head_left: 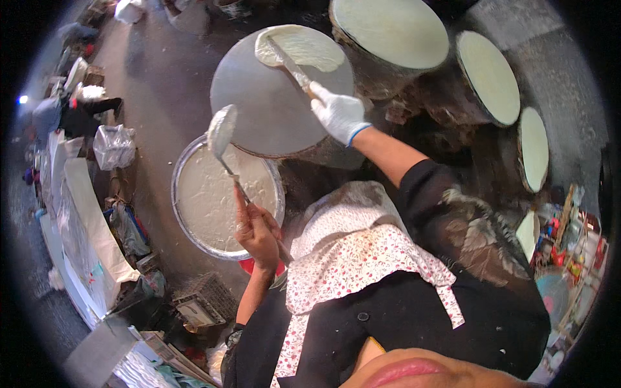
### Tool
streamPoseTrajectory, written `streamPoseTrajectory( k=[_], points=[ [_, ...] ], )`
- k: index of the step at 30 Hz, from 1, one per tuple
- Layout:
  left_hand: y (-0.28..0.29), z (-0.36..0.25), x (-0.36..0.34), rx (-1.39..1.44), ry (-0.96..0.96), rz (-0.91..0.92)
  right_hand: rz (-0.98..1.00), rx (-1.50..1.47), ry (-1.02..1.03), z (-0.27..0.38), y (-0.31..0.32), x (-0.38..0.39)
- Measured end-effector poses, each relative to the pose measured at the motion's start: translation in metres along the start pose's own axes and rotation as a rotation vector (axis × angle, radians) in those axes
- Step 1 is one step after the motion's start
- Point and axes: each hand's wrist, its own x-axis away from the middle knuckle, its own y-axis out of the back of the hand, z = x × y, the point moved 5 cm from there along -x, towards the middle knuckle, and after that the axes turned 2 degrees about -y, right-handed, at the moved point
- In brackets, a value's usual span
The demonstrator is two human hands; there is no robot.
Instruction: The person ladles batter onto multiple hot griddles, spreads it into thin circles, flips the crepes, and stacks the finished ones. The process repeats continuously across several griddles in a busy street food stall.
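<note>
My bare left hand (259,236) is closed round the handle of a ladle (222,129). Batter coats the ladle's bowl, which is raised over the far edge of a wide metal basin (178,200) of pale batter (223,200). My right hand (339,115), in a white glove with a blue cuff, grips a flat wooden-looking spreader (291,66). Its blade lies in a patch of wet batter (320,53) at the far side of a round grey griddle (272,113). Bare griddle surface shows on the near side of that patch.
Several more round griddles (391,29) coated with pale sheets curve round to the right. A wire crate (210,294) sits at lower left. A plastic-wrapped bundle (114,147) and a long covered table (90,220) are at left. Mixed clutter (576,239) fills the right edge.
</note>
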Motion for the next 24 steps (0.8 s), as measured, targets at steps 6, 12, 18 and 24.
streamPoseTrajectory(
  k=[6, 12, 18, 24],
  points=[
    [0.008, -0.011, 0.009, -0.026, 0.004, -0.081, -0.005, 0.084, -0.088, -0.019, -0.003, -0.010],
    [0.000, -0.008, 0.014, 0.054, 0.037, -0.084, 0.045, 0.126, -0.078, -0.025, 0.003, -0.016],
    [-0.017, -0.016, 0.017, -0.016, 0.037, -0.110, 0.048, -0.045, 0.107, -0.002, -0.010, -0.032],
    [-0.039, -0.015, 0.028, 0.062, 0.037, -0.146, 0.094, 0.008, -0.022, -0.030, 0.010, -0.045]
  ],
)
